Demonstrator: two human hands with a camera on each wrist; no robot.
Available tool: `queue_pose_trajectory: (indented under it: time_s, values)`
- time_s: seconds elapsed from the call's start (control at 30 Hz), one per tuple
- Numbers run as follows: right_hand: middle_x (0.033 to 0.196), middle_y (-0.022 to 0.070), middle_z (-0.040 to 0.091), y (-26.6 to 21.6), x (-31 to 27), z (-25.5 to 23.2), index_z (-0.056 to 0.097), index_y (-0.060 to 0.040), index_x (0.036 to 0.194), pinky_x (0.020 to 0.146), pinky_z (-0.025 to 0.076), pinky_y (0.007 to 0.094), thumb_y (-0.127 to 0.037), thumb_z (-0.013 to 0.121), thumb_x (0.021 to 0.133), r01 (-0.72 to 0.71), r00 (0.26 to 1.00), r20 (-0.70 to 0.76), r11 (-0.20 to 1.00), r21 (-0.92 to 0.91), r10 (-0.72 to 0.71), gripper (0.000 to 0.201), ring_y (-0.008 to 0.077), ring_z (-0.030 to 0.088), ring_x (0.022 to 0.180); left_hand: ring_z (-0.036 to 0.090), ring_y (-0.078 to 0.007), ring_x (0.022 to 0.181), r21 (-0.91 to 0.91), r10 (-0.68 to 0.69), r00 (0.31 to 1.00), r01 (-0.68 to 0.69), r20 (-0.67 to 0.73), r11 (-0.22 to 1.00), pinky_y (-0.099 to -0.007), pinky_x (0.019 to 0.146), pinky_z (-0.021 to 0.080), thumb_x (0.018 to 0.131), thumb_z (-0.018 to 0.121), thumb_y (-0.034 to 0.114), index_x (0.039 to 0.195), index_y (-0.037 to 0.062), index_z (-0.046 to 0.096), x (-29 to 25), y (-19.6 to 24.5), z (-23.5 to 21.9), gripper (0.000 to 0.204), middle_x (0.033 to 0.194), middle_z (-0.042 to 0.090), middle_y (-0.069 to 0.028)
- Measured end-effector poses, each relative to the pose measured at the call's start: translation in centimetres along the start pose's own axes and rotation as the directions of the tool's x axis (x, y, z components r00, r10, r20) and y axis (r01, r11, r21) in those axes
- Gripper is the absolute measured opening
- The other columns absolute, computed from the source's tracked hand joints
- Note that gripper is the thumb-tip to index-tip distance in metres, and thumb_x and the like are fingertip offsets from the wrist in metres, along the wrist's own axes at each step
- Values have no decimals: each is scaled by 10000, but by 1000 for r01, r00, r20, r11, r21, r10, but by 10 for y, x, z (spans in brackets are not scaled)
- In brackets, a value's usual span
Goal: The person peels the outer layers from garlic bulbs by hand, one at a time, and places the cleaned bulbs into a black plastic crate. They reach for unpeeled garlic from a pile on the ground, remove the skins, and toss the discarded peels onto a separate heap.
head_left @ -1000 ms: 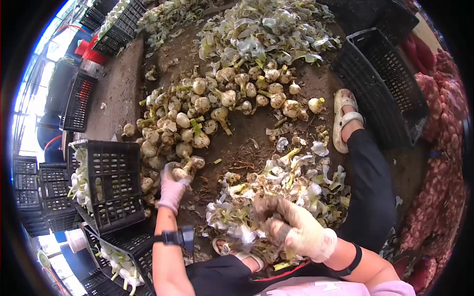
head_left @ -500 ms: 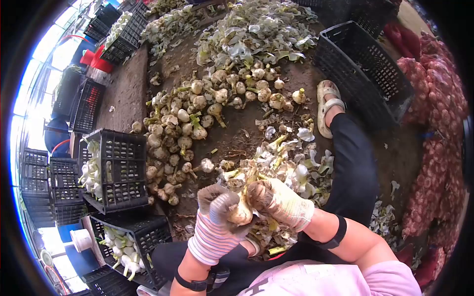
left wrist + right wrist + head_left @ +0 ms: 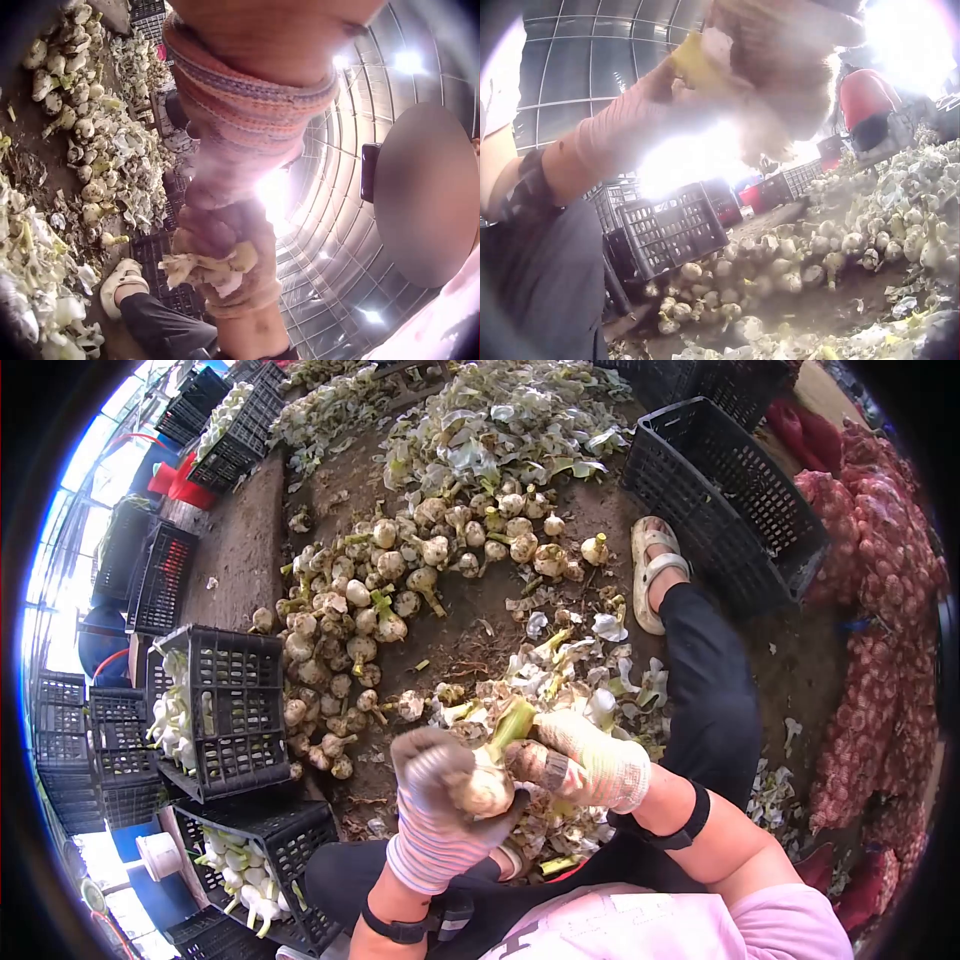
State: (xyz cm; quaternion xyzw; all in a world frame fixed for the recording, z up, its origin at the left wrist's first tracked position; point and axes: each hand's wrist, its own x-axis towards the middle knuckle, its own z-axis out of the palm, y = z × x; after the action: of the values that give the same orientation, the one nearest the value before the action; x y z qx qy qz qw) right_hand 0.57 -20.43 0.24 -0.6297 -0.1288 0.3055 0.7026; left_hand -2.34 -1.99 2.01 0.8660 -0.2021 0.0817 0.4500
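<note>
In the head view the gloved left hand (image 3: pixel 436 800) holds a garlic bulb (image 3: pixel 482 790), its fingers curled round the underside. The bulb's thick green stem (image 3: pixel 513 726) points up and slightly right. Close against it, the gloved right hand (image 3: pixel 585 762) has curled, dirt-darkened fingers by the base of the stem; whether they pinch the skin there is hard to tell. Below both hands lies a heap of peeled skins and stems (image 3: pixel 560 670). The left wrist view shows loose skin (image 3: pixel 217 270) at the right hand (image 3: pixel 251 232).
Unpeeled bulbs (image 3: pixel 330 610) are piled ahead and left. Black crates (image 3: pixel 235 710) with trimmed garlic stand at the left, another crate (image 3: pixel 730 510) at the upper right. Red net sacks (image 3: pixel 880 590) line the right side. A sandalled foot (image 3: pixel 655 570) stands beside the skins.
The left hand has come from the bulb pile to the right hand with a bulb. Since half a second ago, the bulb's green stem has come into clear view, pointing up.
</note>
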Motion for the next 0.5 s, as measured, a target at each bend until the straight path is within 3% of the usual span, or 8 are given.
queue_pose_trajectory:
  time_s: [0.13, 0.17, 0.2, 0.27, 0.37, 0.43, 0.47, 0.5]
  values:
    - [848, 65, 631, 1, 7, 8, 578, 0, 1086, 718, 489, 307, -232, 495, 916, 184, 978, -104, 983, 2, -183, 299, 134, 576, 761, 460, -184, 867, -192, -172, 984, 161, -43, 968, -327, 772, 426, 553, 807, 18, 1074, 104, 354, 0, -9, 5, 695, 980, 411, -84]
    - [889, 60, 632, -2, 6, 9, 570, -7, 1113, 735, 490, 287, -214, 506, 909, 3, 991, -129, 981, 194, 23, 299, 119, 580, 789, 460, -184, 867, -189, -168, 985, 157, -45, 969, -327, 772, 426, 553, 807, 18, 1074, 104, 354, -1, -10, 6, 695, 980, 411, -84]
    - [929, 54, 633, -4, 6, 10, 562, -13, 1141, 753, 491, 266, -197, 517, 902, -172, 966, -114, 908, 381, 230, 305, 105, 585, 818, 477, -193, 885, -43, -61, 996, 58, -59, 997, -332, 774, 437, 558, 798, 29, 1090, 100, 374, -1, -11, 7, 685, 1001, 419, -95]
    - [963, 39, 621, 7, 8, 15, 556, -23, 1140, 745, 488, 235, -192, 531, 891, 5, 982, -165, 873, 487, 87, 301, 96, 591, 835, 511, -212, 923, 246, 154, 987, -139, -43, 959, -341, 778, 460, 568, 782, 53, 1124, 94, 414, -1, -12, 9, 668, 1042, 435, -117]
    - [942, 23, 617, 13, 5, 14, 588, -7, 1097, 760, 474, 231, -221, 573, 854, -10, 981, -145, 788, 616, 127, 324, 77, 571, 856, 548, -220, 887, -131, -60, 992, 45, -107, 990, -344, 781, 486, 599, 787, 60, 1149, 77, 408, 3, -2, 8, 668, 1033, 479, -116]
    - [944, 25, 619, 8, 2, 13, 592, -2, 1097, 762, 472, 230, -242, 578, 851, 9, 991, -117, 818, 576, 72, 344, 76, 567, 857, 583, -219, 877, -428, -417, 909, 388, 29, 816, -334, 784, 506, 737, 763, 190, 1147, 68, 403, 7, 1, 1, 559, 1040, 540, -125]
    - [945, 27, 620, 6, 1, 14, 596, 2, 1097, 764, 469, 230, -262, 584, 847, 32, 996, -86, 843, 536, 17, 364, 74, 564, 857, 584, -196, 938, -973, -424, 893, 209, 148, 99, -325, 808, 506, 834, 667, 384, 1136, 70, 426, 6, 1, 5, 498, 1061, 565, -124]
    - [952, 30, 621, 4, 1, 13, 588, 8, 1106, 766, 468, 232, -313, 578, 857, 27, 998, -55, 841, 540, 3, 406, 77, 564, 857, 583, -195, 960, -961, -496, 847, 265, 193, 79, -326, 826, 504, 839, 620, 474, 1154, 70, 438, 6, -5, 4, 544, 1069, 566, -114]
